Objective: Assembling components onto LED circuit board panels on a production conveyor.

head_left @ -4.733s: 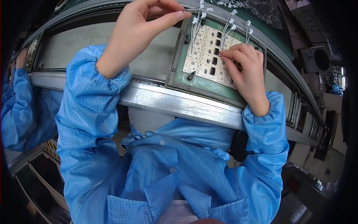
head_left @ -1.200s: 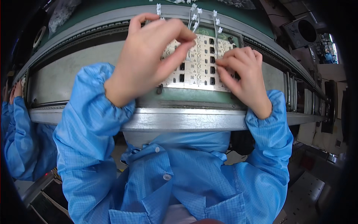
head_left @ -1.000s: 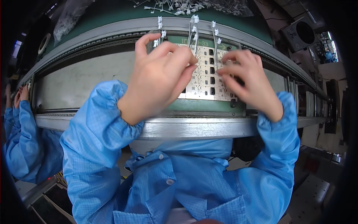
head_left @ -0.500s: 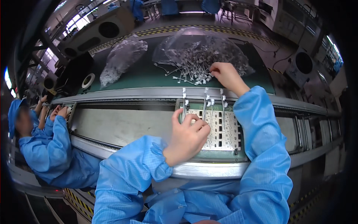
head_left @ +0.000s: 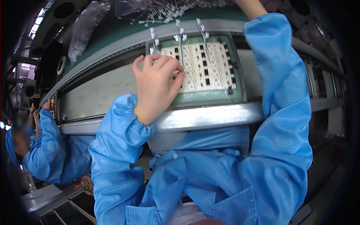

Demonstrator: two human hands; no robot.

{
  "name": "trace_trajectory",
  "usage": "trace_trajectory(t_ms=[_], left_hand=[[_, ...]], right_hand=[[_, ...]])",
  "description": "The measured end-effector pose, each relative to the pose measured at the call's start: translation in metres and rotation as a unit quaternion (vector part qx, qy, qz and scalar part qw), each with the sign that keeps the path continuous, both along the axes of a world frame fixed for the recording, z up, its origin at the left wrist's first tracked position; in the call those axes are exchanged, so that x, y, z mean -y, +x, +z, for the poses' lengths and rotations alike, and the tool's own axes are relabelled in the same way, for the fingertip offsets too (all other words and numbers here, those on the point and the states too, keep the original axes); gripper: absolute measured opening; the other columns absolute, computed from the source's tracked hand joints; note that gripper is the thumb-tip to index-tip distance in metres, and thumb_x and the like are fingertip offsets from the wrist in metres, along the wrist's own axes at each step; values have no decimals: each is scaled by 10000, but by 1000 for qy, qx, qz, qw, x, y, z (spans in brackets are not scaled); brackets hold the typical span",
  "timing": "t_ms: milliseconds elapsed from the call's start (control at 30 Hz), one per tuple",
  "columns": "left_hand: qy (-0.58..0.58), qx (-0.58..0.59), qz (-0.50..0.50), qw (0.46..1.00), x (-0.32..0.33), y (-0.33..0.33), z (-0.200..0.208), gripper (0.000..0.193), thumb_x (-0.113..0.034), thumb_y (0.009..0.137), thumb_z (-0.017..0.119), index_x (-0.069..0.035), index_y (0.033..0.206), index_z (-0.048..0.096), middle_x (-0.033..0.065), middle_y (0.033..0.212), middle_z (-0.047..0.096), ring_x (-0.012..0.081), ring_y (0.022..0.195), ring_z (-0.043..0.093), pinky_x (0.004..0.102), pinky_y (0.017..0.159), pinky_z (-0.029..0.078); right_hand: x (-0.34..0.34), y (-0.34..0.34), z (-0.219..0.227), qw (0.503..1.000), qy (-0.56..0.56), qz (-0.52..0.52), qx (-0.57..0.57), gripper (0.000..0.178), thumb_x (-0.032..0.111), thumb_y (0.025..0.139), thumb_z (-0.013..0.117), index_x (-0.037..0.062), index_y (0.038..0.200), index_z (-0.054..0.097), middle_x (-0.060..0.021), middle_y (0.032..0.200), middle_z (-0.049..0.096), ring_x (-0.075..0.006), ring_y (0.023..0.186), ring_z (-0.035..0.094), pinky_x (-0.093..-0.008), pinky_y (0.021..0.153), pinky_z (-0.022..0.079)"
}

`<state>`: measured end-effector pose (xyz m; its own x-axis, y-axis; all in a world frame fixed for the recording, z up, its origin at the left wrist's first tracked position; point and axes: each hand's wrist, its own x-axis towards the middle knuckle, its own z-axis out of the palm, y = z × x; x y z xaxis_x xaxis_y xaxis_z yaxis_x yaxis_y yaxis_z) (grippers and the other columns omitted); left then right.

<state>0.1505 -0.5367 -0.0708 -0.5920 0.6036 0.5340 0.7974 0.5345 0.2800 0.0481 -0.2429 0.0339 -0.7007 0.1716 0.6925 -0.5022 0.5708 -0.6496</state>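
Note:
My left hand [head_left: 157, 84] is over the left part of a white circuit board panel [head_left: 193, 73]. Its thumb and forefinger come together at the panel in a pinch, and the other fingers are bent. What the pinch holds, if anything, is hidden. The panel rests on a green carrier plate [head_left: 212, 96]. Several white-ended cables [head_left: 180, 37] lie across its far edge, their connectors over the metal rail. Only the wrist of my right hand [head_left: 252, 6] shows at the top edge. Its fingers are out of the picture, near the side where loose cables lie.
A pile of loose cables [head_left: 165, 11] lies on the green bench top beyond the rail [head_left: 116, 47]. A clear plastic bag [head_left: 84, 30] and a tape roll [head_left: 61, 65] are at the far left. A co-worker in blue [head_left: 47, 150] works along the line on the left.
The view has tipped down, so the panel sits higher in the picture. My right hand, earlier at the cable pile, has mostly left the picture. My left hand's thumb and forefinger remain at the panel.

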Motion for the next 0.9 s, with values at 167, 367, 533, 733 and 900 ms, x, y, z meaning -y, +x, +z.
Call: trace_trajectory(t_ms=[167, 367, 533, 733, 900], left_hand=[[-36, 4, -22, 999, -8, 2, -7, 92, -154, 811, 764, -142, 880, 704, 0, 1029, 641, 293, 1157, 533, 530, 1044, 327], [-55, 36, 6, 998, 4, 1, -2, 46, -148, 798, 766, -142, 832, 736, -27, 998, 649, 296, 1156, 530, 519, 1034, 323], [-79, 9, 13, 997, 2, 2, 4, 49, -139, 799, 762, -137, 842, 739, -27, 1008, 658, 297, 1164, 531, 522, 1035, 324], [-156, -46, -23, 987, -2, 19, 18, 93, -171, 855, 734, -110, 922, 755, 6, 1145, 659, 317, 1241, 521, 588, 1081, 329], [-209, -56, -20, 976, 3, 24, 31, 169, -180, 879, 745, -121, 1035, 769, 29, 1213, 668, 350, 1286, 511, 546, 1109, 339]], right_hand=[[-3, 64, -17, 999, 26, 32, 34, 214, 82, 921, 718, -43, 1089, 764, -74, 967, 772, -123, 897, 688, -259, 825, 531], [7, 104, -62, 979, -95, 139, 111, 226, 59, 947, 702, -37, 1147, 749, -99, 1049, 763, -148, 968, 701, -262, 877, 549], [0, 110, -60, 982, -76, 98, 143, 231, 65, 942, 716, -34, 1148, 751, -105, 1046, 766, -145, 940, 704, -255, 858, 553], [-28, 92, -110, 855, -265, 443, -42, 206, 52, 941, 716, -34, 1126, 743, -112, 1066, 759, -148, 936, 708, -267, 836, 565], [-18, 147, -84, 977, -13, 121, 175, 193, 90, 993, 672, 17, 1161, 732, -37, 1069, 736, -115, 999, 680, -247, 887, 526]])
